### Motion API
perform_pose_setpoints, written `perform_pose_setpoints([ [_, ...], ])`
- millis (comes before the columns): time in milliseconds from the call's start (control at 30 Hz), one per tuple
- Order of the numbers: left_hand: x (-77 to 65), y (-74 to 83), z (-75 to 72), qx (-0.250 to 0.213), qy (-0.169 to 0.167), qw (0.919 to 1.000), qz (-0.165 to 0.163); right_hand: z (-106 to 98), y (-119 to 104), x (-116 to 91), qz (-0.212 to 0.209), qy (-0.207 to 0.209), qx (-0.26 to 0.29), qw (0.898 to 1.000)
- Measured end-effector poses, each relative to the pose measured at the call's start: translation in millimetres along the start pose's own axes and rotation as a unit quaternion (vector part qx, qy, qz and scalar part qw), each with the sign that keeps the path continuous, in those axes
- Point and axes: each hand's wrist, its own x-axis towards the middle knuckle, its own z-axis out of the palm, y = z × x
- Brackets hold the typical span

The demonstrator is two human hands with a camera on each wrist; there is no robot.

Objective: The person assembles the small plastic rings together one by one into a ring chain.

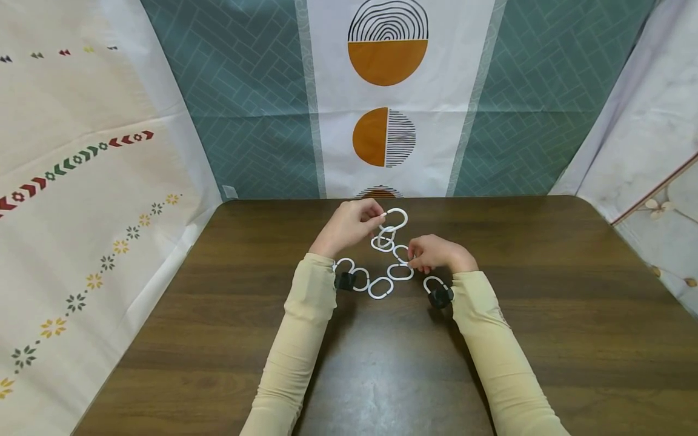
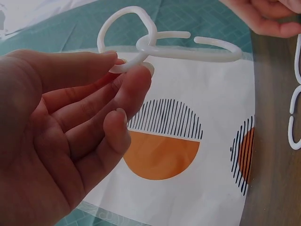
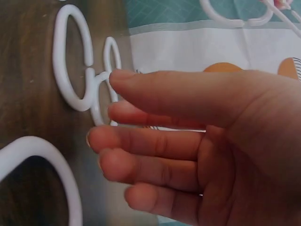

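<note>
Between thumb and fingertip, my left hand [image 1: 349, 227] pinches a white plastic C-shaped ring [image 2: 149, 29], held up above the table's far part. Through it hangs a second white ring [image 2: 197, 54], whose gap shows in the left wrist view. My right hand [image 1: 436, 252] hovers beside several white rings on the table, thumb and fingers apart in the right wrist view. Closest to its fingertips there is a slim ring [image 3: 95, 103], and a larger ring [image 3: 59, 52] lies to the left. Whether the fingertips touch a ring, I cannot tell.
Other white rings [image 1: 380, 298] lie in a curved row towards my left wrist. One separate ring [image 1: 434, 278] sits below my right hand, partly behind the black wrist camera [image 1: 440, 297]. The brown wooden table [image 1: 382, 375] ends at a patterned cloth backdrop [image 1: 262, 151].
</note>
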Motion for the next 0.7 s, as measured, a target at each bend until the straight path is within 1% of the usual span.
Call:
perform_pose_setpoints([
  [233,-0.2,0.2,0.3,0.005,0.000,1.0000,-0.001,4.5,1.9,4.3,0.019,-0.009,-0.041,0.999],
  [333,-1.0,-0.2,0.4,0.006,0.001,1.0000,-0.001,6.5,0.8,4.8,0.033,-0.005,-0.053,0.998],
  [433,-1.6,-0.2,-0.1,0.008,0.000,1.0000,-0.001,7.3,0.7,4.3,0.034,0.019,-0.063,0.997],
  [567,-1.2,0.8,-0.7,0.009,-0.002,1.0000,0.001,6.7,2.4,4.4,0.034,0.068,-0.083,0.994],
  [633,-0.7,0.7,-0.4,0.013,-0.002,0.9999,0.002,6.5,3.1,5.3,0.037,0.082,-0.094,0.991],
  [700,0.2,0.0,0.2,0.019,-0.002,0.9998,0.003,6.4,2.7,6.2,0.038,0.086,-0.103,0.990],
])
